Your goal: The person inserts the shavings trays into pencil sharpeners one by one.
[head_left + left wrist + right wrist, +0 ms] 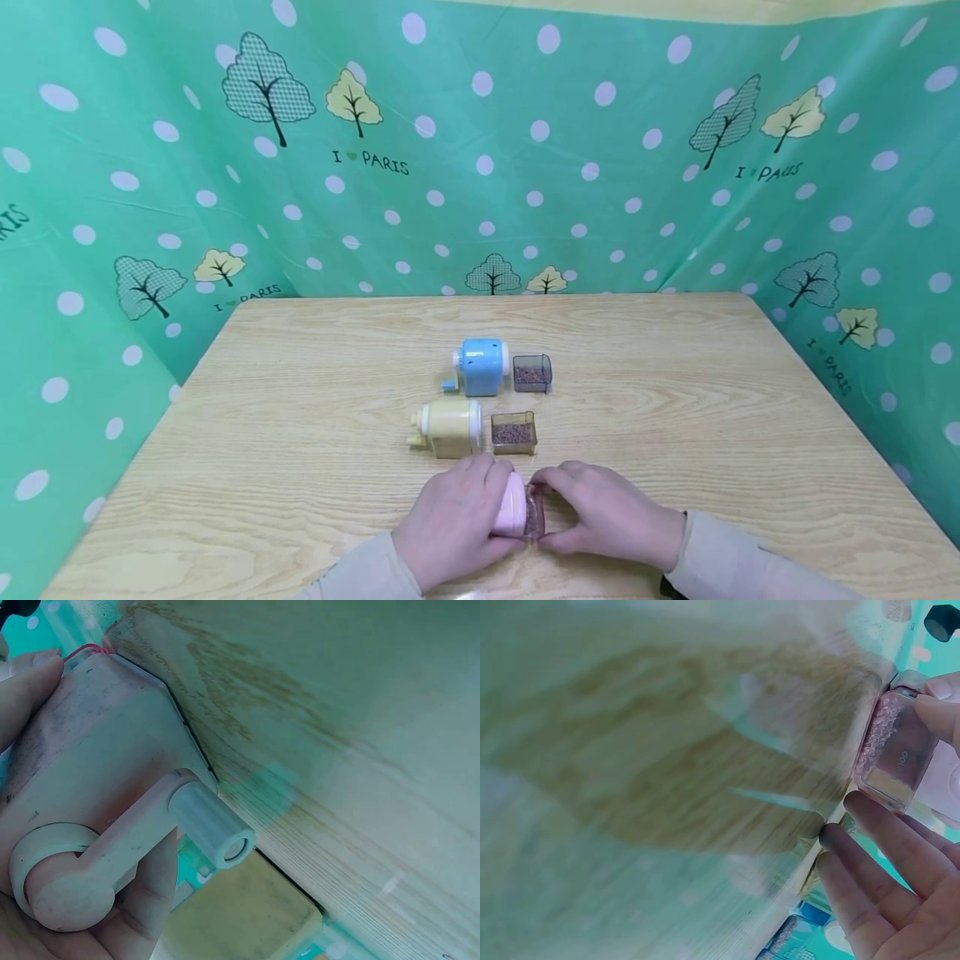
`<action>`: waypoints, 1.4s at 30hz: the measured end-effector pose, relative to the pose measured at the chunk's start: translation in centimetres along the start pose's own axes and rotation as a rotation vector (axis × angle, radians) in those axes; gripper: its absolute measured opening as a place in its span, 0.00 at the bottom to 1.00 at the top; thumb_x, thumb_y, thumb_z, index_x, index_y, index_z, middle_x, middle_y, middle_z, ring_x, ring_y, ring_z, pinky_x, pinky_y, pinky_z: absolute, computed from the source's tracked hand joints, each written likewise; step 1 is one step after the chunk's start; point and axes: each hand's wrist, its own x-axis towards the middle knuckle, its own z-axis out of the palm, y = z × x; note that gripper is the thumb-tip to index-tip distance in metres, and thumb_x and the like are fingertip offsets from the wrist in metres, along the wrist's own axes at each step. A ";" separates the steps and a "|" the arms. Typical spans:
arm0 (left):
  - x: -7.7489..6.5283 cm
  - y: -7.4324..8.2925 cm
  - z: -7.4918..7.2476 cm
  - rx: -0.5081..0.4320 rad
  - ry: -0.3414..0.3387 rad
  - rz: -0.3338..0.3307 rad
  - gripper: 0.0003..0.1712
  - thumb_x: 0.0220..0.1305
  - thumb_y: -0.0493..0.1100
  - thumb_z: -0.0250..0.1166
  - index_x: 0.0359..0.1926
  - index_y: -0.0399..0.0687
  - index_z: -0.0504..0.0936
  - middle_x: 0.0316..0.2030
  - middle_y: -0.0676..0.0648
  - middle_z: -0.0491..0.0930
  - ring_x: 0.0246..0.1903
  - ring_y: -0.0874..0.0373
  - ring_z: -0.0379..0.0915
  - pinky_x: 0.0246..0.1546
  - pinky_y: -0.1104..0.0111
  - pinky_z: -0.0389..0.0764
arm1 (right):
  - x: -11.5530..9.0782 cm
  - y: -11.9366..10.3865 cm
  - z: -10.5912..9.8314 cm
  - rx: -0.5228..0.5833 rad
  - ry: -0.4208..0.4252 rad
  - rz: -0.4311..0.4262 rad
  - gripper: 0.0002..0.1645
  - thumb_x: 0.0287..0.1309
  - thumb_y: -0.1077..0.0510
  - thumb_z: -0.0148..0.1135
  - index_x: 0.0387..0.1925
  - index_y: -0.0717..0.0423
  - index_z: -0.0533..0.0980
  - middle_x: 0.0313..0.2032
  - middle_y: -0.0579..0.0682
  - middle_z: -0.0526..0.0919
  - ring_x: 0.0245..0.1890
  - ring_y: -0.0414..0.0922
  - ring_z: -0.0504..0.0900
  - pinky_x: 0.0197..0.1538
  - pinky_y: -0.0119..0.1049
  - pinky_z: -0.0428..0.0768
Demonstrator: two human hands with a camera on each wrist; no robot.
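Near the table's front edge, my left hand [456, 518] grips a pink crank pencil sharpener [512, 508] from above, covering most of it. The left wrist view shows its crank handle [135, 825] beside the palm. At the sharpener's right end is a see-through pinkish shavings drawer [535, 513]. My right hand [600, 510] pinches that drawer between thumb and fingers. In the right wrist view, shavings [879, 735] show through the drawer's wall. How far it sits inside the body cannot be made out.
Just beyond my hands stands a yellow pencil sharpener [454, 428], its shavings-filled drawer [513, 433] lying apart on its right. Farther back is a blue sharpener [483, 367], with its own drawer [532, 374] alongside. A green patterned curtain [510, 158] encloses the wooden table [300, 467].
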 end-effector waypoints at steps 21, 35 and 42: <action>0.0 -0.1 0.0 0.005 -0.001 0.006 0.39 0.47 0.68 0.70 0.47 0.41 0.77 0.33 0.51 0.75 0.31 0.61 0.69 0.28 0.70 0.79 | 0.5 -0.4 0.0 0.028 -0.010 0.017 0.36 0.48 0.39 0.72 0.52 0.59 0.80 0.41 0.50 0.86 0.39 0.39 0.82 0.43 0.39 0.84; 0.0 0.0 0.1 0.010 0.002 0.009 0.40 0.45 0.67 0.72 0.47 0.41 0.76 0.33 0.52 0.75 0.32 0.61 0.70 0.29 0.69 0.80 | 0.6 -0.4 0.3 0.046 -0.005 0.004 0.36 0.50 0.38 0.70 0.53 0.60 0.80 0.43 0.50 0.87 0.40 0.40 0.82 0.44 0.39 0.84; 0.0 0.0 0.0 0.016 0.004 0.011 0.40 0.44 0.67 0.72 0.47 0.41 0.76 0.33 0.51 0.75 0.32 0.59 0.71 0.30 0.69 0.81 | 0.7 -0.6 0.3 0.042 -0.002 0.012 0.38 0.50 0.35 0.69 0.52 0.60 0.80 0.43 0.50 0.87 0.41 0.40 0.83 0.44 0.39 0.84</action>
